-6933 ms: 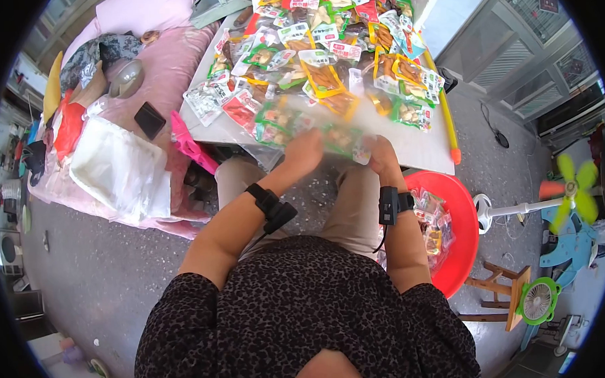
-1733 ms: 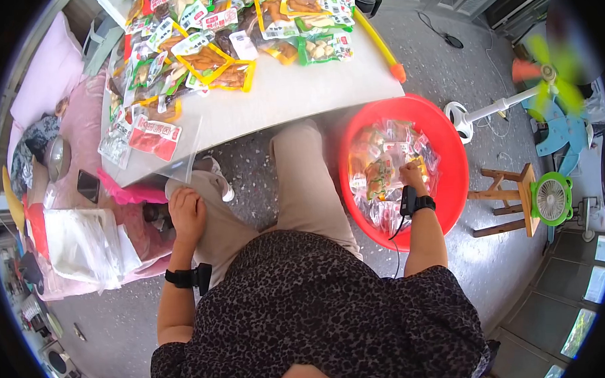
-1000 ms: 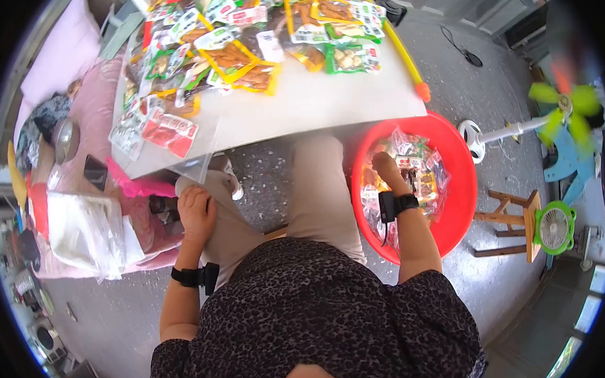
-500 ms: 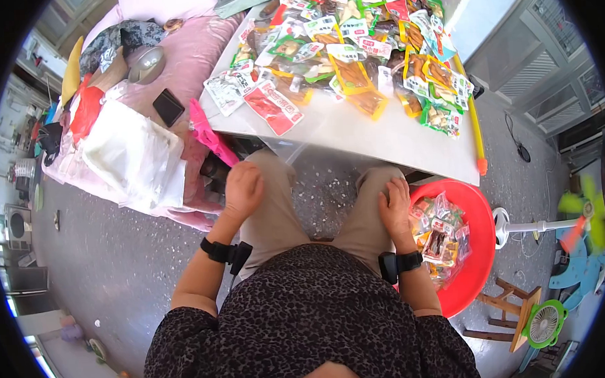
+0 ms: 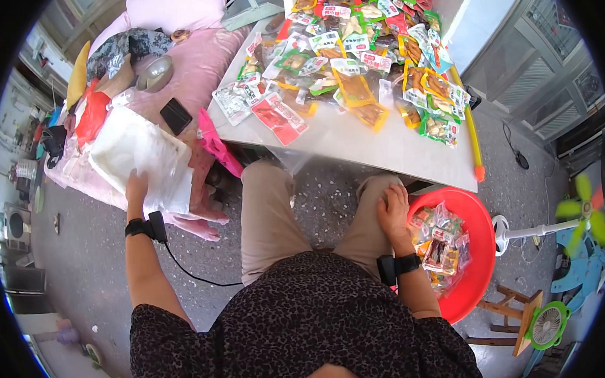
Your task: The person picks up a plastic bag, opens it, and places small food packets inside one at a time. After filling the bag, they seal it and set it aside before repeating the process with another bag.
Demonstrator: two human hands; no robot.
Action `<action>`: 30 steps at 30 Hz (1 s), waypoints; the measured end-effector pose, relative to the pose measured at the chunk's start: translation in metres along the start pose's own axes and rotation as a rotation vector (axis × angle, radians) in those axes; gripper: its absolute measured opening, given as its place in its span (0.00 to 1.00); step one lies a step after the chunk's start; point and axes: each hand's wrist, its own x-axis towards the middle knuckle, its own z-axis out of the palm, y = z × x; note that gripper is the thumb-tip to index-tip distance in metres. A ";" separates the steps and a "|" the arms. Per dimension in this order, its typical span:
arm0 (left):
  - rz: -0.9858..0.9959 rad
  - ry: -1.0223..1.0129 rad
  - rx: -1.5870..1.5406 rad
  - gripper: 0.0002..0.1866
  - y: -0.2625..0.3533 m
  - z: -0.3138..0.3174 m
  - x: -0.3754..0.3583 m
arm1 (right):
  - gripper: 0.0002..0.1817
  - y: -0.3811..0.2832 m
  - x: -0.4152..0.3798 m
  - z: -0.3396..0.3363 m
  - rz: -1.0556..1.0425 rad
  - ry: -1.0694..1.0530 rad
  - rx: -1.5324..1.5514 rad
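Left hand (image 5: 136, 187) stretched out to the person's left, fingers laid flat on the near edge of a stack of clear plastic bags (image 5: 139, 155). Whether any bag is pinched cannot be told; the fingertips are partly hidden by the plastic. The stack lies on a pink-covered bed (image 5: 182, 66), at its near edge, with a black phone (image 5: 176, 116) just beyond it and a metal bowl (image 5: 153, 72) farther back.

Right hand (image 5: 392, 211) rests on the right knee, fingers loosely spread, holding nothing. Just beside it on the floor stands a red basin (image 5: 477, 249) with filled snack bags (image 5: 440, 240) inside.

White table (image 5: 388, 148) ahead of the knees. Its near edge is bare; the far half is covered with a heap of snack packets (image 5: 351, 58). A red packet (image 5: 279, 117) lies toward the near left corner. A yellow stick (image 5: 470, 124) runs along the right edge. A pink bag (image 5: 216, 142) hangs at the left corner, between table and bed.
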 end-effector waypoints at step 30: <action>0.043 -0.036 -0.560 0.08 0.024 -0.042 0.010 | 0.15 -0.001 0.003 -0.001 -0.012 0.017 -0.005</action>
